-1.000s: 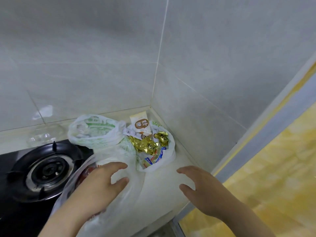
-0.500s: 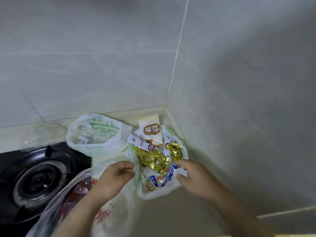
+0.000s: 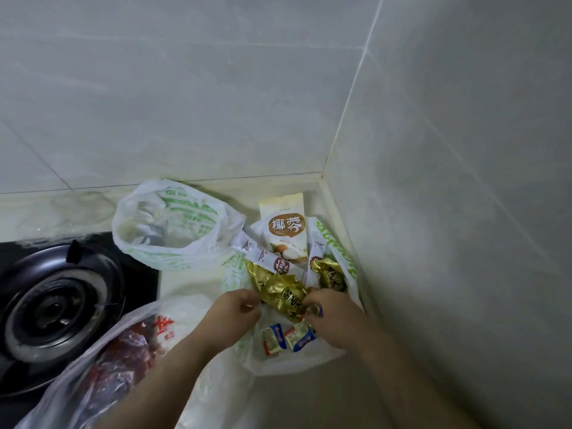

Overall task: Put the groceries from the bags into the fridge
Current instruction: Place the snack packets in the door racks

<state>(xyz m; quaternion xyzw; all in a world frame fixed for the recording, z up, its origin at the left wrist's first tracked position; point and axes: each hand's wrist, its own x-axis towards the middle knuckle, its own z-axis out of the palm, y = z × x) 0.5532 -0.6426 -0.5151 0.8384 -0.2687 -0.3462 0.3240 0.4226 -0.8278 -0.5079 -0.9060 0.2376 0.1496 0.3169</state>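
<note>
Stove burner [image 3: 52, 308] sits at the left; everything below is placed from it. Your left hand [image 3: 235, 314] is right of the burner, fingers curled tight, pinching the near rim of the snack bag [image 3: 335, 246]. Your right hand [image 3: 335, 320] is further right of the burner, fingers curled too, pinching the right end of the gold wrapper [image 3: 286, 294]; a small blue-and-gold piece shows at the fingertips, and you can't tell if it is held as well. The snack bag lies open on the counter [image 3: 309, 400], far right of the burner and against the wall corner. The gold wrapper lies in it between your hands. A cream packet [image 3: 286, 233] with brown print stands tilted behind the wrapper, farther from you than the burner. Two small blue-yellow packets [image 3: 274, 339] lie in the bag's near part, just under your hands. A second white bag with green print [image 3: 173, 230] gapes open just behind-right of the burner. A clear bag of red meat [image 3: 123, 360] lies near-right of the burner, overlapping its edge, under your left forearm.
</note>
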